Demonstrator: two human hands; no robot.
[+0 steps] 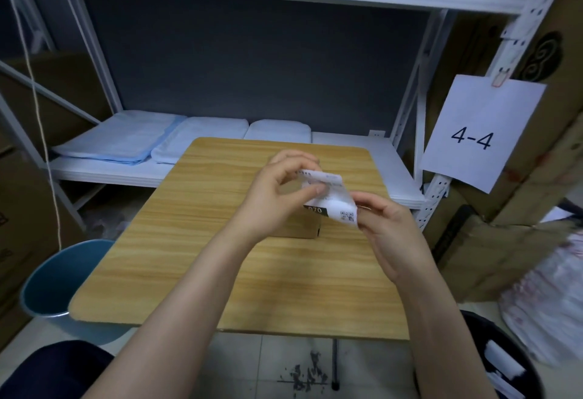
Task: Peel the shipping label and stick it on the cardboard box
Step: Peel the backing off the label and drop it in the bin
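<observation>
A white shipping label (335, 201) with black print and small codes is held in the air above the wooden table (195, 240). My left hand (277, 196) pinches its upper left part between thumb and fingers. At the lower right corner, my right hand (383, 228) grips the label. The sheet is curled and bent between the two hands. A small brown cardboard box (303, 228) sits on the table right under the hands; only its front face and right corner show, the rest is hidden by my left hand and the label.
A blue bin (47, 288) stands on the floor left of the table. A white rack (419, 114) with folded pale blue pads (126, 139) is behind. A sheet marked 4-4 (473, 133) hangs at right, by cardboard cartons (492, 259). A dark bin (504, 364) sits at lower right.
</observation>
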